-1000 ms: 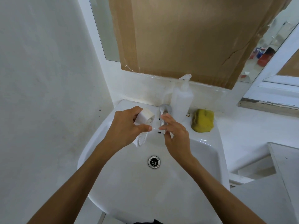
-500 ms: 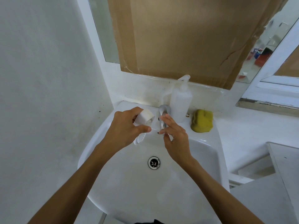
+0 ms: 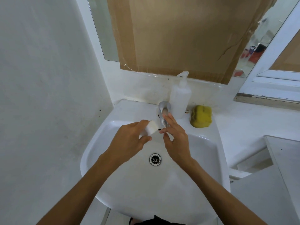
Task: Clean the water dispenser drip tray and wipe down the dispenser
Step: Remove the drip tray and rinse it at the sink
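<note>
Head view first gives me the white sink (image 3: 100,143), with its drain (image 3: 155,159) in the bowl's middle and brown cardboard (image 3: 178,34) taped over the mirror behind. On the rim stand a white pump bottle (image 3: 179,101) and, to its right, a yellow sponge (image 3: 201,116). I see the left hand (image 3: 128,141) over the bowl, fingers curled round a small white tray piece (image 3: 37,125). The right hand (image 3: 176,138) sits just below the tap (image 3: 163,111), fingers straight and spread, holding nothing.

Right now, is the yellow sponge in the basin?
No, the yellow sponge sits on the sink ledge beside the soap bottle, outside the bowl.
</note>
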